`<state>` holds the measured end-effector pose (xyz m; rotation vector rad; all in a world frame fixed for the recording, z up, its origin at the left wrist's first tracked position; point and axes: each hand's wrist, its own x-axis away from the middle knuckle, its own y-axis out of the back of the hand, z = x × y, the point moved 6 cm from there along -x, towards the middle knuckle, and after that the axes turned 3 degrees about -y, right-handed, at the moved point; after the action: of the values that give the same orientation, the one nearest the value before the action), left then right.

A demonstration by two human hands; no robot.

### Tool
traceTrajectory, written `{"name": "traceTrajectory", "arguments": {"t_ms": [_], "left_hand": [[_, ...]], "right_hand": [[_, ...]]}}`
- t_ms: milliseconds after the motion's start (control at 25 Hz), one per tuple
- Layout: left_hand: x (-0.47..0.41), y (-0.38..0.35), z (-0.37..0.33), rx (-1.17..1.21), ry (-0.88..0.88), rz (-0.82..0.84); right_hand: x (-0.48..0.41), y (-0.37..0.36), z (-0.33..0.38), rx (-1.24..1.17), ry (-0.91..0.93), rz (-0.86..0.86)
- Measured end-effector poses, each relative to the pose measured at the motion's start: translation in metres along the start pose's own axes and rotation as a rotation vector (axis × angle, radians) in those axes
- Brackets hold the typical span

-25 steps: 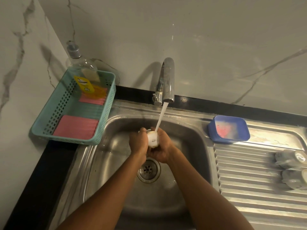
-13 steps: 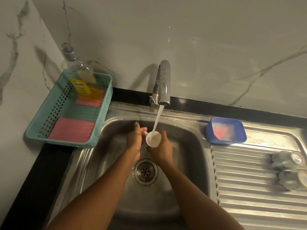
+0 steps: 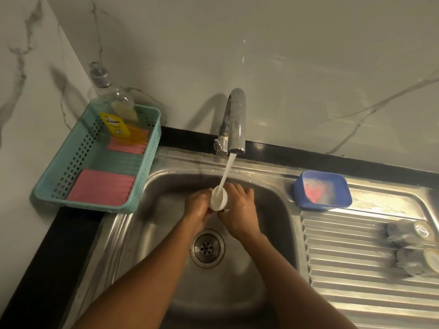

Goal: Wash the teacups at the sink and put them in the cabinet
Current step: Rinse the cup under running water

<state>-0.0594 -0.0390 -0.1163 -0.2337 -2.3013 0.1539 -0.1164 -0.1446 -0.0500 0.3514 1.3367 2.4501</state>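
At the sink: we lean over a steel basin point(image 3: 154, 233) sunk in a black table point(image 3: 47, 245), with the drain point(image 3: 207, 248) between our wrists.
Right of the basin: a ribbed draining board point(image 3: 356, 276).
Left corner: a teal basket point(image 3: 147, 148) on the table. A near pink cloth point(image 3: 99, 189) and a far pink cloth point(image 3: 126, 146) lie flat inside, and a soap bottle point(image 3: 111, 108) with yellow liquid stands at the far end.
Tap: the chrome spout point(image 3: 234, 119) is running, and the stream point(image 3: 226, 172) falls into the teacup.
Tub: a blue tub point(image 3: 322, 205) on the sink's rim just right of the basin, with something pink inside.
Hands: our left hand point(image 3: 198, 205) has its fingers curled round the teacup's left side, and our right hand point(image 3: 240, 210) has its fingers wrapped round the right side.
Board's right edge: a far cup point(image 3: 407, 232) and a near cup point(image 3: 415, 261) side by side, both blurred.
Teacup: the white teacup point(image 3: 219, 198) sits between both hands above the drain, mouth tilted up toward the tap.
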Motion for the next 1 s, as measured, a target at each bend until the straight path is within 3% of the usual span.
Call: {"name": "traceTrajectory", "arguments": {"t_ms": [240, 400, 560, 680, 840, 1000], "left_hand": [[-0.009, -0.043, 0.009, 0.085, 0.074, 0.075], [0.005, -0.051, -0.005, 0.125, 0.115, 0.08], [0.01, -0.042, -0.017, 0.069, 0.111, -0.011], [0.015, -0.04, -0.026, -0.004, 0.093, 0.02], [0.032, -0.027, -0.048, -0.076, -0.217, -0.079], [0.052, -0.026, -0.084, -0.178, -0.5, -0.114]], "right_hand": [[0.007, 0.062, 0.033, 0.316, 0.236, 0.016], [0.022, 0.068, 0.048, 0.515, 0.261, 0.031], [0.028, 0.059, 0.031, 0.296, 0.019, 0.066], [0.033, 0.049, 0.019, 0.071, -0.147, -0.012], [0.047, 0.031, -0.003, -0.273, -0.43, 0.01], [0.06, 0.025, -0.011, -0.366, -0.517, -0.016]]}}
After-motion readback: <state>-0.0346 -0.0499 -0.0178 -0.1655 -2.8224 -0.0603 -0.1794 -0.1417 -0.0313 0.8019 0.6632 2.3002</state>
